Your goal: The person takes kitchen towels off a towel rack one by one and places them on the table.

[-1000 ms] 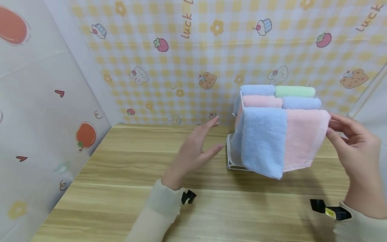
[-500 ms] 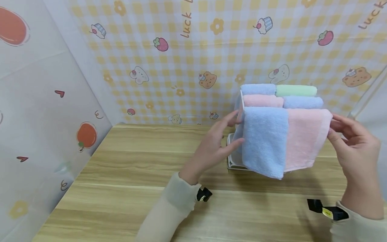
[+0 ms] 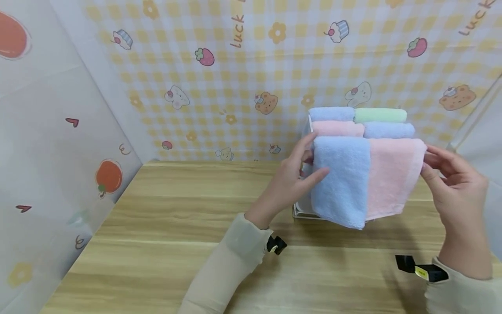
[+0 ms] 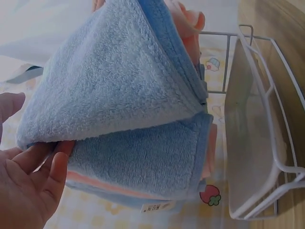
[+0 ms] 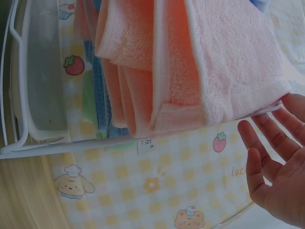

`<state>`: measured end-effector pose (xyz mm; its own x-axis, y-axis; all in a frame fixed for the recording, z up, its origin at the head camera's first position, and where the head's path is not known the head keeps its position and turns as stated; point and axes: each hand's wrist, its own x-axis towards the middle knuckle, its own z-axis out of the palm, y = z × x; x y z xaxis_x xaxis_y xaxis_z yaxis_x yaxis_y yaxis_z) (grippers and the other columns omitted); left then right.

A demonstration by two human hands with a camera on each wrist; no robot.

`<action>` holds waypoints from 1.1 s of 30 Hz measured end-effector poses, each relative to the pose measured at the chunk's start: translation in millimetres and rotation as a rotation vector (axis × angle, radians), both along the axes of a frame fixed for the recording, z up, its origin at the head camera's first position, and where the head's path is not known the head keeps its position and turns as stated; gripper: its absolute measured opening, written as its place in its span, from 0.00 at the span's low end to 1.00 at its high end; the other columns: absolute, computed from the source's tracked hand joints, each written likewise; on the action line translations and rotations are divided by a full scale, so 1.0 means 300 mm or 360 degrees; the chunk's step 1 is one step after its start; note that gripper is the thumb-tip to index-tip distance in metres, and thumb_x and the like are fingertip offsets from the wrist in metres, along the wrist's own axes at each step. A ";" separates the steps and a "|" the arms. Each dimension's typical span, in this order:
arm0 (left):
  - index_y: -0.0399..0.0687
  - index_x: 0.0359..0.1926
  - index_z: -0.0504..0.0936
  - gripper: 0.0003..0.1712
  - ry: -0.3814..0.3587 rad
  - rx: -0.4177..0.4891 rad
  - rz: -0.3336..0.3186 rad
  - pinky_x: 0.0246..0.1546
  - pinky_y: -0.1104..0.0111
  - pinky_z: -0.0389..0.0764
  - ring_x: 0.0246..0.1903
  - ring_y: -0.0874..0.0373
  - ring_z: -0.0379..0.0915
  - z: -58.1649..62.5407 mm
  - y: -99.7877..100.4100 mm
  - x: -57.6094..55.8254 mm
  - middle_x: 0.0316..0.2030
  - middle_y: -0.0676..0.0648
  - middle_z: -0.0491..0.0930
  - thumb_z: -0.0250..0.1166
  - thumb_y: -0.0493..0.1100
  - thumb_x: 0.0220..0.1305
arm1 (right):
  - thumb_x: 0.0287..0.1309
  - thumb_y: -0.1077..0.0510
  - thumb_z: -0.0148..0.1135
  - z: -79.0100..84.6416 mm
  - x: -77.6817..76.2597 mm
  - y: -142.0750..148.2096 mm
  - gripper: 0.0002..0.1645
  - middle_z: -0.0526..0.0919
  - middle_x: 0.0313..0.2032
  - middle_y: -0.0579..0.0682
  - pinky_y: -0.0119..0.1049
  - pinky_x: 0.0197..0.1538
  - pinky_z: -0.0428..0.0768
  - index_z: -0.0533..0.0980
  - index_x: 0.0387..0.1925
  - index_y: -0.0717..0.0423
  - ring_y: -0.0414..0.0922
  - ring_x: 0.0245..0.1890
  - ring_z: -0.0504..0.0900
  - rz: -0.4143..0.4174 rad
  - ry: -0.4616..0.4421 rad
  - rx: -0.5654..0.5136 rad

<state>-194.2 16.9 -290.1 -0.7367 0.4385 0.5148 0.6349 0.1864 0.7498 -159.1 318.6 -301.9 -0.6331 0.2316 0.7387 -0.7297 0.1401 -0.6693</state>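
Note:
A blue towel point(image 3: 341, 183) and a pink towel point(image 3: 394, 179) hang side by side over the front bar of a white wire rack point(image 3: 307, 214). At the blue towel's left edge is my left hand point(image 3: 290, 181). In the left wrist view its fingers point(image 4: 40, 157) reach under the fold, while the thumb stands apart from the cloth. My right hand point(image 3: 456, 183) pinches the pink towel's upper right corner between thumb and fingers. In the right wrist view, the pink towel point(image 5: 238, 62) hangs in layers beside the right hand point(image 5: 281, 162).
Behind hang another blue towel point(image 3: 331, 114), a green towel point(image 3: 380, 115), a second pink towel point(image 3: 337, 128) and a further blue towel point(image 3: 388, 130). A white tray point(image 4: 248, 138) sits in the rack's base. The rack stands on a wooden table point(image 3: 176, 209) before a checked cloth point(image 3: 235, 87).
My left hand has moved right from beside the rack to the blue towel's left edge. My right hand stays at the pink towel's corner.

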 end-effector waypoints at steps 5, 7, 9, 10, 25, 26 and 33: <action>0.56 0.75 0.56 0.39 -0.0054 0.0099 -0.0034 0.33 0.74 0.82 0.40 0.65 0.78 0.008 0.030 -0.021 0.44 0.41 0.84 0.64 0.45 0.69 | 0.57 0.81 0.57 -0.007 -0.002 0.000 0.20 0.89 0.39 0.47 0.19 0.44 0.81 0.73 0.52 0.84 0.38 0.38 0.86 0.0029 0.0004 -0.0042; 0.55 0.75 0.58 0.39 -0.0070 0.0133 -0.0050 0.29 0.75 0.79 0.30 0.64 0.74 0.012 0.041 -0.026 0.32 0.43 0.82 0.65 0.44 0.68 | 0.55 0.82 0.57 -0.010 -0.005 0.000 0.20 0.89 0.39 0.49 0.20 0.45 0.81 0.73 0.52 0.85 0.39 0.38 0.86 0.0068 0.0013 -0.0090; 0.55 0.74 0.59 0.38 -0.0087 0.0155 -0.0058 0.25 0.75 0.75 0.22 0.63 0.67 0.018 0.051 -0.028 0.21 0.46 0.73 0.66 0.43 0.67 | 0.55 0.82 0.57 -0.013 -0.007 0.001 0.20 0.89 0.39 0.50 0.20 0.45 0.81 0.73 0.52 0.85 0.39 0.38 0.86 0.0090 0.0025 -0.0121; 0.55 0.73 0.60 0.38 -0.0093 0.0156 -0.0054 0.23 0.76 0.72 0.20 0.64 0.64 0.021 0.056 -0.030 0.18 0.47 0.69 0.67 0.43 0.67 | 0.55 0.82 0.57 -0.013 -0.009 0.002 0.21 0.89 0.40 0.51 0.21 0.46 0.82 0.72 0.52 0.85 0.40 0.38 0.87 0.0102 0.0030 -0.0138; 0.47 0.62 0.69 0.26 -0.0213 0.0265 -0.0061 0.26 0.75 0.80 0.24 0.65 0.75 0.034 0.091 -0.030 0.31 0.37 0.85 0.67 0.38 0.65 | 0.54 0.81 0.60 -0.010 -0.010 -0.005 0.18 0.90 0.37 0.49 0.21 0.44 0.82 0.75 0.49 0.85 0.39 0.36 0.87 -0.0041 0.0038 -0.0197; 0.47 0.61 0.69 0.26 -0.0213 0.0269 -0.0056 0.25 0.75 0.80 0.23 0.65 0.74 0.035 0.091 -0.030 0.30 0.37 0.84 0.67 0.39 0.65 | 0.54 0.82 0.60 -0.010 -0.012 -0.005 0.18 0.90 0.37 0.50 0.21 0.44 0.82 0.75 0.48 0.85 0.39 0.36 0.87 -0.0027 0.0044 -0.0219; 0.47 0.60 0.70 0.25 -0.0200 0.0260 -0.0031 0.24 0.77 0.77 0.22 0.66 0.72 0.039 0.090 -0.022 0.28 0.39 0.83 0.68 0.39 0.65 | 0.53 0.83 0.59 -0.008 -0.021 -0.009 0.18 0.90 0.36 0.53 0.22 0.43 0.83 0.75 0.48 0.86 0.41 0.35 0.87 0.0055 0.0060 -0.0319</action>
